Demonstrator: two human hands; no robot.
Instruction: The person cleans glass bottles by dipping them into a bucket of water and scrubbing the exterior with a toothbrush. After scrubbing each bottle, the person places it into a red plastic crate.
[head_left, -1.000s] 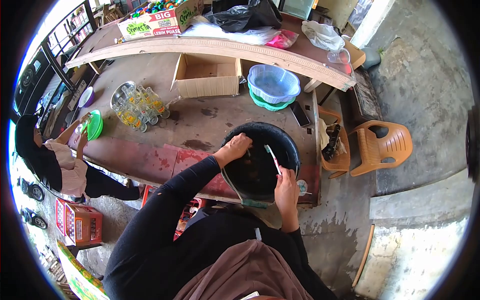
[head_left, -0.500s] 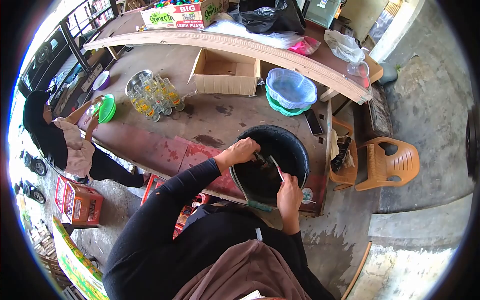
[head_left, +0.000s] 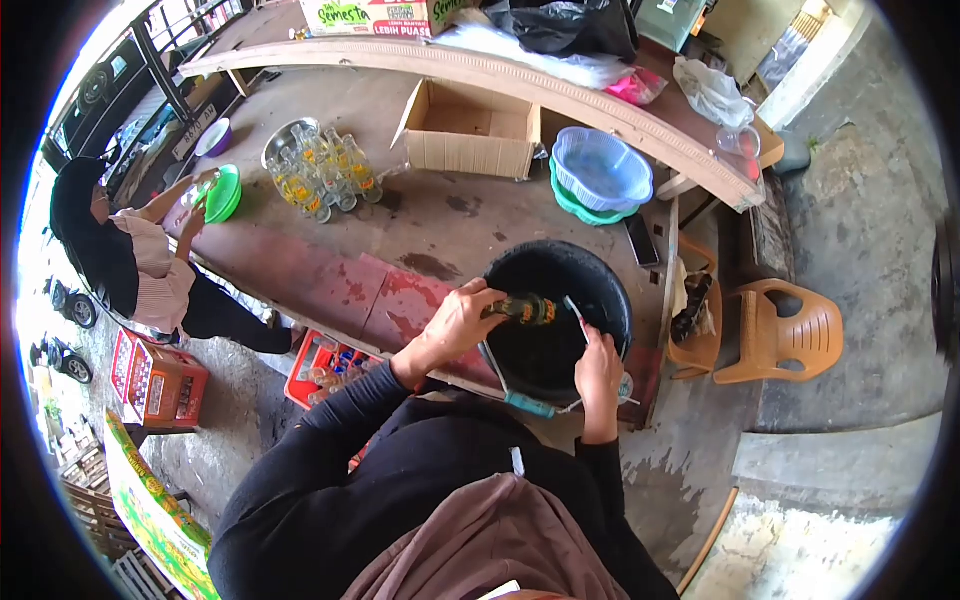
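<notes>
My left hand is closed around a glass bottle with yellow printing. The bottle lies on its side over the black bucket, its far end pointing right. In my right hand is a slim, light-coloured brush that looks like a toothbrush. The brush head is a little right of the bottle and apart from it. Dark liquid seems to fill the bucket, but its contents are hard to make out.
Left on the table stand several glass bottles by a metal bowl. Behind are an open cardboard box, plastic baskets and a phone. Another person handles a green basin. A red crate stands below.
My left hand has lifted the bottle out of the bucket into plain view. My right hand has shifted slightly right with the brush. The view has shifted a little.
</notes>
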